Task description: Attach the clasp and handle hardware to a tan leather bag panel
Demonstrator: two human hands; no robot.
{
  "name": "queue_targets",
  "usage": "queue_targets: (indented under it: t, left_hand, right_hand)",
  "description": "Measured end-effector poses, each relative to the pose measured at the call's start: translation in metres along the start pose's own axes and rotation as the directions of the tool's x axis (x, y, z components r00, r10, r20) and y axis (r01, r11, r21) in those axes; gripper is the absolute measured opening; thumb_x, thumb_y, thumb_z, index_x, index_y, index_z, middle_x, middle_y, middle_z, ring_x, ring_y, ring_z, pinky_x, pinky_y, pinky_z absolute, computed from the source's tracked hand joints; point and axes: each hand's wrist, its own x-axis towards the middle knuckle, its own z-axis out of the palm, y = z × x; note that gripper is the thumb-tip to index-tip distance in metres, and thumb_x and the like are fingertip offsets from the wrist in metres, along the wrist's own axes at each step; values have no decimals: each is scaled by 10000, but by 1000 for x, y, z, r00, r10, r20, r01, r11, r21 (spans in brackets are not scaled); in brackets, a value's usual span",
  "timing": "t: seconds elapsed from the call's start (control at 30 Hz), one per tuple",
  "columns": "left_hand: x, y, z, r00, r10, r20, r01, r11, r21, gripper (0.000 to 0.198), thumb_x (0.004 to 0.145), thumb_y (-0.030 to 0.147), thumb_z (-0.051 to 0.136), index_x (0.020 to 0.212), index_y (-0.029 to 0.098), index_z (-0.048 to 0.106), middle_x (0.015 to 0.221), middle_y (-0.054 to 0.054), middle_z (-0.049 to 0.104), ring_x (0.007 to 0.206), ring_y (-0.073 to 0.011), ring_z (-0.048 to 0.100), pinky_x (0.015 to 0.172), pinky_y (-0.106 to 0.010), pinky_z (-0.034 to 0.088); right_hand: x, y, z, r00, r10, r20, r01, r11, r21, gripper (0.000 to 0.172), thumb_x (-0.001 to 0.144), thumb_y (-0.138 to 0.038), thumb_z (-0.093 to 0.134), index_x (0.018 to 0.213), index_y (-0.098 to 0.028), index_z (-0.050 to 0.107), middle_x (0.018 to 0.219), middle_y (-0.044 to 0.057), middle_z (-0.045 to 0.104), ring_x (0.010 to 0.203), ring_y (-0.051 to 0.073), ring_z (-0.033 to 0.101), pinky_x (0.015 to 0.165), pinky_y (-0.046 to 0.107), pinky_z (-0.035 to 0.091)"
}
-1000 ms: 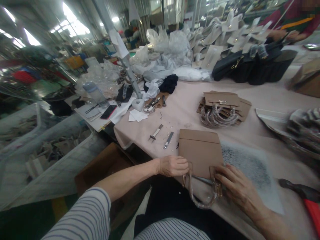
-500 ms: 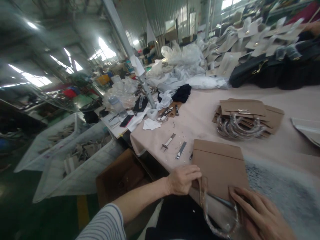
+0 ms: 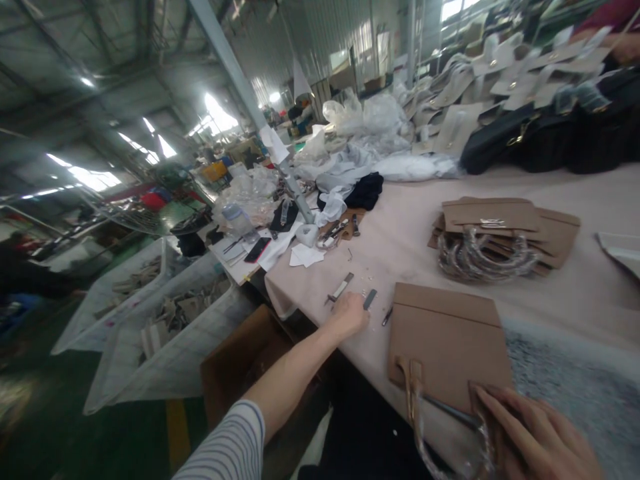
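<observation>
"What is the left hand (image 3: 351, 313) doing?"

"It is reaching down over a flat grey tool (image 3: 371, 298) on the pink-covered table (image 3: 400, 193), near a slim metal gauge (image 3: 343, 285); whether the fingers are gripping it, I cannot tell."

"And the right hand (image 3: 543, 427)?"

"Its extended fingers are lying over the brown panel's (image 3: 447, 330) lower right corner, by the plastic-wrapped handle (image 3: 423, 440); I cannot tell if they are pinching."

"Where is the panel?"

"It is lying at the table's near edge, with stacked brown panels (image 3: 490, 217) sitting farther back."
</observation>
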Motion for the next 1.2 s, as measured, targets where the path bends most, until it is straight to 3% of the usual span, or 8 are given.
queue_targets:
  t: [0.2,0.37,0.53,0.63,0.8,0.93,1.1,1.2]
  left_hand:
    - [10,-3,-5,991,-36,130,62,978,-199,172,750,193,725,633,155,606,662,-98,677,775,-278,713,675,-320,518]
    - [-9,-7,-8,971,39,235,89,856,-509,172,882,282,591,783,141,595,646,-28,651,547,-124,616,533,-216,458]
    - [-36,4,11,959,163,234,194,229,-954,350,644,351,802,798,132,578,619,-21,662,505,-109,604,485,-187,418]
    - [-46,17,26,972,135,193,186,68,-980,350,566,330,792,764,124,591,619,-25,666,476,-110,598,429,-181,363]
    - [-54,33,38,990,31,137,134,76,-988,237,581,301,671,725,130,592,462,13,572,360,-98,496,360,-187,270]
    - [-59,38,42,996,70,57,52,65,-997,373,624,279,649,968,139,620,500,56,591,366,-98,503,371,-176,334]
    - [-63,34,48,985,173,0,-51,292,-955,264,716,261,672,940,123,663,597,6,653,484,-101,602,485,-175,463]
    - [-63,31,49,967,249,-54,-135,323,-937,255,738,205,673,982,135,662,834,-44,732,598,-103,668,571,-185,525]
  right_hand:
    - [6,-3,-10,987,124,102,-132,988,81,433,919,-164,461,1337,-198,570,1227,122,608,1004,284,560,848,464,484]
    - [7,-3,-19,975,141,171,-170,971,166,518,871,-122,448,1373,-204,539,1298,110,571,1096,284,536,868,448,470]
    - [9,-7,-17,970,185,158,-208,968,139,447,896,-146,447,1324,-199,566,1263,116,584,1057,291,538,859,470,452]
    - [8,-5,-15,970,173,169,-199,968,150,413,928,-189,462,1327,-207,564,1261,114,587,1058,291,540,851,466,452]
    - [6,-5,-14,962,199,189,-229,961,154,417,929,-175,456,1330,-214,566,1258,112,596,1085,298,544,868,479,456]
    - [9,-9,-16,958,215,192,-246,956,158,415,919,-178,479,1320,-222,577,1243,109,611,1066,294,556,861,477,464]
    - [13,-4,-26,953,199,228,-247,947,205,534,856,-123,434,1359,-253,557,1297,92,599,1131,293,552,896,473,463]
    - [16,-1,-29,951,188,246,-252,932,261,496,915,-157,398,1370,-283,550,1341,66,592,1179,278,544,935,467,457]
